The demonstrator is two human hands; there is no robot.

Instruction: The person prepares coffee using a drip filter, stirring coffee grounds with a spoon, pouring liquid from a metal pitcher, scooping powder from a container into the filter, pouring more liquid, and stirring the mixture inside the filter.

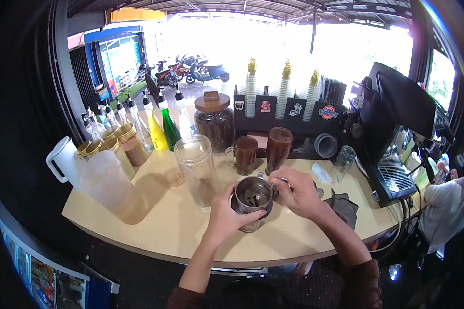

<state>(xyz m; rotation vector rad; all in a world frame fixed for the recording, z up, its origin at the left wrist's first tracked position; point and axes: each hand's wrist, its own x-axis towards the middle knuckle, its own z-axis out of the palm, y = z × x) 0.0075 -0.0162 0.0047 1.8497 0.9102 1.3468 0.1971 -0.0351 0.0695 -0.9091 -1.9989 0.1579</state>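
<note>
My left hand is wrapped round a metal cup near the front of the table, its thumb across the near side. The cup sits on or in a wider vessel, whose lower part shows under my hand. Over the right rim, my right hand is closed on a thin metal handle, which looks like a spoon; its lower end is hard to make out inside the cup. Just behind stand a glass mug of brown drink and a taller glass of brown drink. A clear tall jar stands to the left.
Plastic pitchers, lidded jars and pump bottles line the left. A jar of dark beans and a black cup rack stand behind. At right are a dark cloth, an espresso machine and another person's sleeve.
</note>
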